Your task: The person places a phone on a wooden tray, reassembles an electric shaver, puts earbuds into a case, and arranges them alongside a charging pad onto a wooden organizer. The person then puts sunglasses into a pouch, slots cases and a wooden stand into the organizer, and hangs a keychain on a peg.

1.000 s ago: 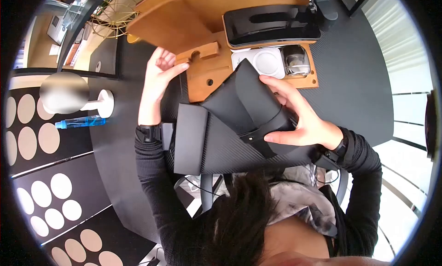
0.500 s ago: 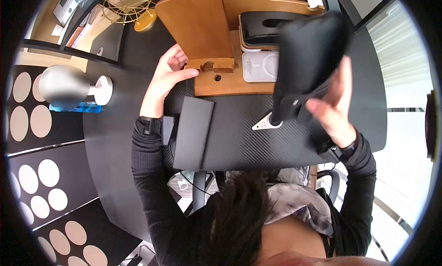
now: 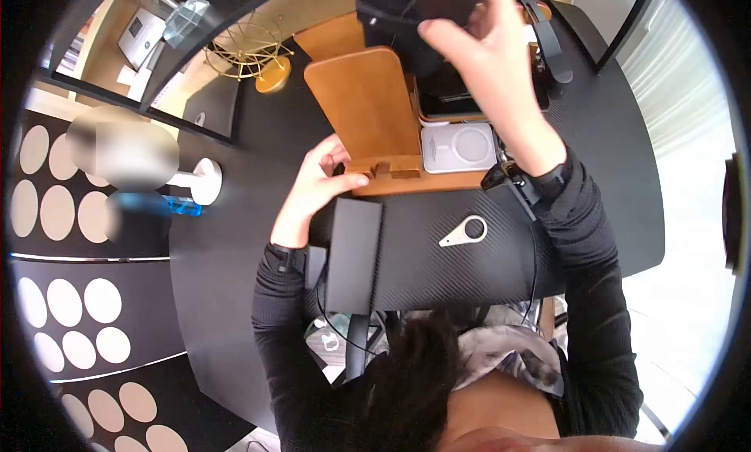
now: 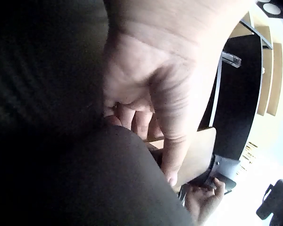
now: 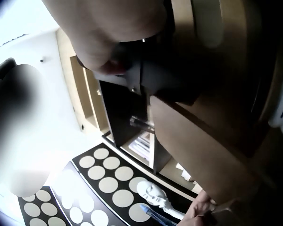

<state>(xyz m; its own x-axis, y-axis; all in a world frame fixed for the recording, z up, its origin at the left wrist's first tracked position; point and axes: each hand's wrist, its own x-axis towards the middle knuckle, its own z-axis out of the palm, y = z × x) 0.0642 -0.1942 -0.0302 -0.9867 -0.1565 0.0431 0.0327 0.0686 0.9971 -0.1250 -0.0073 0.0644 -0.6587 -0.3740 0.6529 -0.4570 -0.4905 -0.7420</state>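
Note:
My right hand [image 3: 501, 77] holds a black leather-look case [image 3: 407, 10] with a strap and a small snap, up at the back of a wooden desk stand [image 3: 364, 100]. In the right wrist view, the case [image 5: 160, 75] is dark and partly hidden by the hand. The left hand [image 3: 317, 188] grips the left end of the stand's base, thumb on the front ledge and fingers curled behind. Beside the upright panel lies a silver charger with a ring mark [image 3: 458, 151]. Behind it a glossy black tray [image 3: 450, 104] is partly covered by my right hand and the case.
A black box [image 3: 353, 256] lies at the desk's front. To its right is a silver teardrop-shaped piece with a ring [image 3: 465, 233]. A gold wire wheel ornament [image 3: 250, 49] stands back left, and a black strap [image 3: 551, 49] hangs at the stand's right.
The right hand has carried the black case from the front of the stand up and away to its back. This uncovers the silver teardrop piece. The left hand stays on the stand's base.

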